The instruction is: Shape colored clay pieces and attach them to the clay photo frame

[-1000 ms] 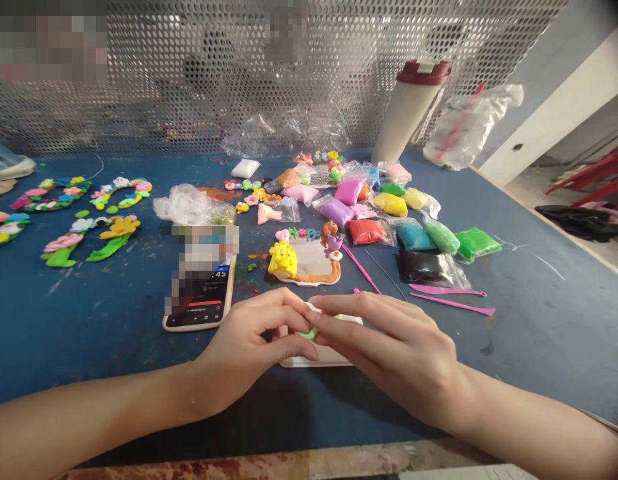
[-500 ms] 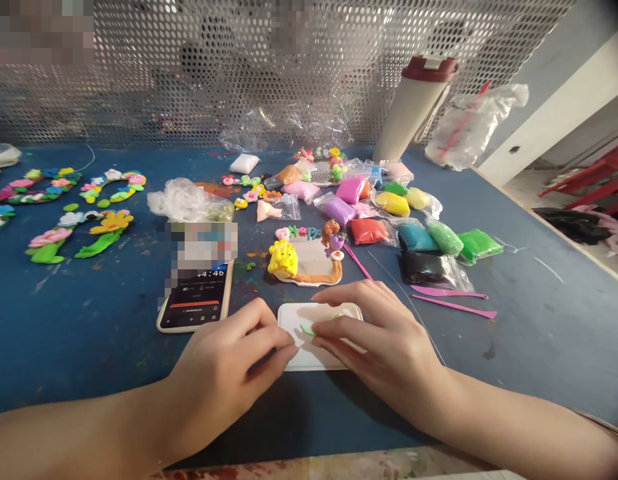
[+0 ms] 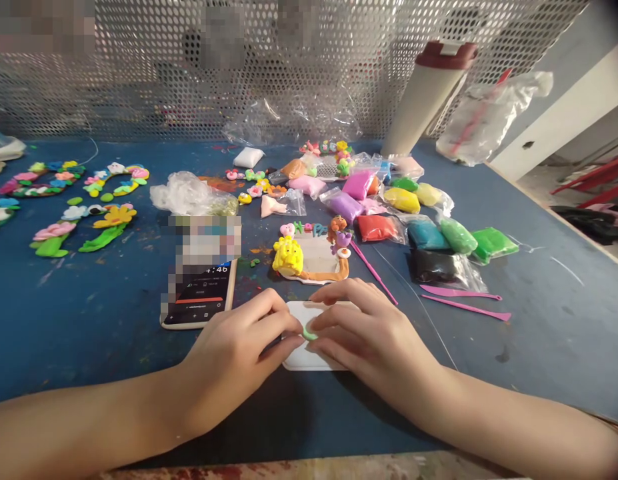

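pinching a green clay bit (image 3: pixel 309 333) between them, left hand (image 3: pixel 233 350) and right hand (image 3: pixel 373 340) hold it just above the white slab (image 3: pixel 301 359). beyond the slab, clear bags (image 3: pixel 377 228) each hold coloured clay.

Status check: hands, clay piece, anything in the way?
Left hand and right hand both pinching green clay bit over white tile. Phone close beside left hand.

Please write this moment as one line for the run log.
left hand: pinching green clay | right hand: pinching same clay | under: white plaque | near: phone
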`<state>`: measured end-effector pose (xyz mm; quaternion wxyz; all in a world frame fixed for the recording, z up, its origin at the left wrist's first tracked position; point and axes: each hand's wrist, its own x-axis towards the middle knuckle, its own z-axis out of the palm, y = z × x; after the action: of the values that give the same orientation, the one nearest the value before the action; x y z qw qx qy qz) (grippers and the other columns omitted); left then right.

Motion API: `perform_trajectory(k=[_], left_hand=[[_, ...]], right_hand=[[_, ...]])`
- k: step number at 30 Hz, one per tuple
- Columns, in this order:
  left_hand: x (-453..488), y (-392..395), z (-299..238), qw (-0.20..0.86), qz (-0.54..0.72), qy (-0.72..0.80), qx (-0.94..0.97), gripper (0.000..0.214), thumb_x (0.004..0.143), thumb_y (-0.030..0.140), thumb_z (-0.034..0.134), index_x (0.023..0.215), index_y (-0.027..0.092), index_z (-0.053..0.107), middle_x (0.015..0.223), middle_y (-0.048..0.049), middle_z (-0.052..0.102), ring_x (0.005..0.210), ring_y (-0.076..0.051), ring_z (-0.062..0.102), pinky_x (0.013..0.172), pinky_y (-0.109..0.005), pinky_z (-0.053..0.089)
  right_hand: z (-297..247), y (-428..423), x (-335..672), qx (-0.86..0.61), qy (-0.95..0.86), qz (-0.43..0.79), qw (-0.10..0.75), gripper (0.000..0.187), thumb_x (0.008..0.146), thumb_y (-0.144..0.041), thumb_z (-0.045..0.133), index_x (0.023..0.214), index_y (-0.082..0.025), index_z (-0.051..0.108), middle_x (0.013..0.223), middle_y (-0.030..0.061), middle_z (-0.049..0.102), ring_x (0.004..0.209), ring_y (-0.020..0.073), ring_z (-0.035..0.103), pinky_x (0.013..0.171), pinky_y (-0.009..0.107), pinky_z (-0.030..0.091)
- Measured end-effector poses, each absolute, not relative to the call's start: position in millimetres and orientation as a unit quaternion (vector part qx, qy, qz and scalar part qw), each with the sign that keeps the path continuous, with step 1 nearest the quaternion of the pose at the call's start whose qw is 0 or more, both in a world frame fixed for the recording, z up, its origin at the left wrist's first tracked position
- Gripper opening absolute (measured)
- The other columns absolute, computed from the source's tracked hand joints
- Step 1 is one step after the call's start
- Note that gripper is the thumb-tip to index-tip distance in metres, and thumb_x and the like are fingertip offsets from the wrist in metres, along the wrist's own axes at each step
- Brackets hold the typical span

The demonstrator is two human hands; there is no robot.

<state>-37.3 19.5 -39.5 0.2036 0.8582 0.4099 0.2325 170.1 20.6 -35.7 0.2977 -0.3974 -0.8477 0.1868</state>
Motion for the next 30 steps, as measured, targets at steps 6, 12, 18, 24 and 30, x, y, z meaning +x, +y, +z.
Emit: perform_trajectory(k=[6,12,18,24,30], left_hand=[[-39,19,-43,0.214,0.234,0.407,0.857,0.009,0.092,0.019,0.055,0.089,0.021,0.062,0.086,0.0008,0.057,0.073,-0.012,0.059,0.068,-0.024,0.046],[-38,20,-44,0.220,0.233,0.407,0.855,0.008,0.093,0.020,0.054,0.090,0.021,0.062,0.086,0.0012,0.057,0.072,-0.012,0.059,0.067,-0.023,0.046],[-40,20,-41,0.211,0.243,0.403,0.857,0.002,0.091,0.021,0.057,0.092,0.020,0.059,0.086,0.0009,0.062,0.078,-0.014,0.062,0.073,-0.024,0.049],[-42,14,-42,0.120,0.249,0.402,0.873,0.018,0.094,0.029,0.054,0.105,0.021,0.065,0.087,-0.0010,0.059,0.065,-0.011,0.059,0.057,-0.022,0.046],[-44,4,-36,-0.023,0.241,0.373,0.896,0.012,0.092,0.020,0.057,0.096,0.015,0.067,0.071,0.0008,0.060,0.054,-0.010,0.053,0.048,-0.025,0.035]], right_hand=[[-35,20,170,-0.397,-0.843,0.219,0.289,0.011,0.086,-0.015,0.061,0.079,-0.018,0.068,0.100,0.0085,0.065,0.091,0.0205,0.062,0.077,0.036,0.050],[-35,22,171,-0.391,-0.843,0.238,0.282,0.015,0.087,-0.014,0.058,0.079,-0.017,0.070,0.101,0.0091,0.065,0.093,0.0222,0.061,0.079,0.040,0.050],[-35,22,171,-0.394,-0.844,0.233,0.280,0.016,0.088,-0.015,0.057,0.078,-0.019,0.070,0.098,0.0082,0.066,0.091,0.0221,0.061,0.078,0.039,0.050],[-35,22,171,-0.401,-0.831,0.265,0.280,0.014,0.085,-0.011,0.060,0.078,-0.019,0.070,0.099,0.0072,0.065,0.090,0.0200,0.061,0.080,0.037,0.049],[-36,23,172,-0.409,-0.813,0.298,0.288,0.012,0.083,-0.011,0.063,0.076,-0.018,0.070,0.098,0.0069,0.065,0.091,0.0195,0.062,0.082,0.036,0.048]])
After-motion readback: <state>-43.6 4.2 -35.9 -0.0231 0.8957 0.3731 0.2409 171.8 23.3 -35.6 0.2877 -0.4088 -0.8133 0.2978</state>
